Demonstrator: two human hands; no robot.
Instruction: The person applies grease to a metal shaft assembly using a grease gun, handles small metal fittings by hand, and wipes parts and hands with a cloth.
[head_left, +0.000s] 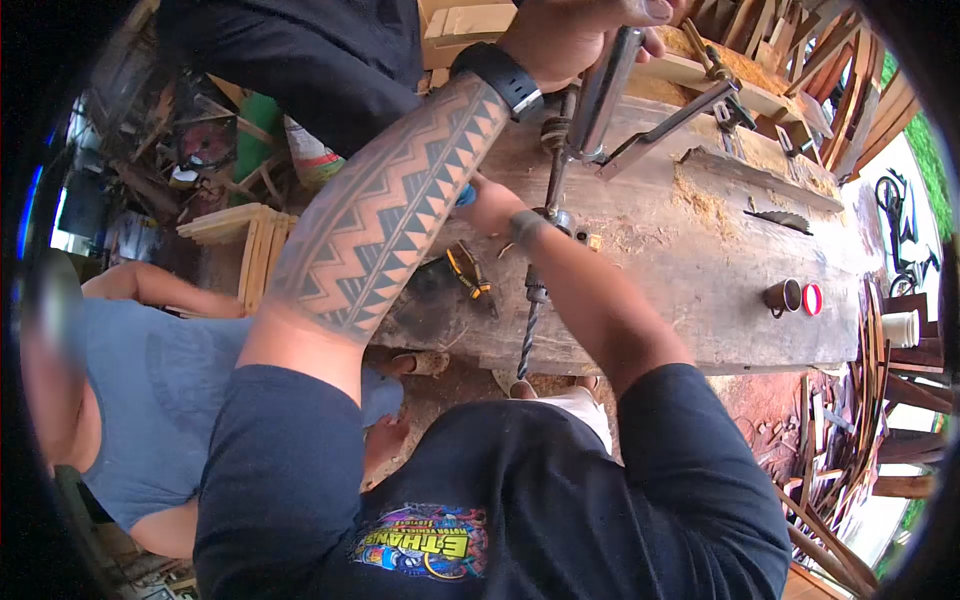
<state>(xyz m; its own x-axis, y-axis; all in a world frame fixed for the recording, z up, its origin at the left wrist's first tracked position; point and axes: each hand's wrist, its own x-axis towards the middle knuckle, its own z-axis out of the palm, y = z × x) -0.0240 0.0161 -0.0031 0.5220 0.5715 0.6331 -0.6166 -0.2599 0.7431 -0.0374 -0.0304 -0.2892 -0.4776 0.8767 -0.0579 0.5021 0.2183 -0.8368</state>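
Head view shows one drill in front of me, in the middle of the scene, over the near side of one wooden bench. Its single spiral bit points toward me, the tip seen at the bench's near edge; I cannot tell how high it sits. My right hand is left of the drill, curled around one blue piece, though my left forearm hides part of those fingers. My left hand is at the far edge, partly cut off, closed around one metal tube. One angled metal bar slants off to the right of that tube.

Just left of the bit lies one pair of yellow-and-black pliers. Well to the right on the bench are one brown mug and, just beside it, one red ring. Farther off lie one dark toothed blade, one rough plank and scattered shavings.

One person in a blue sleeveless shirt is at my left, near a stack of pale slats. One white bucket, one bicycle and more scrap wood than I can count fill the right.
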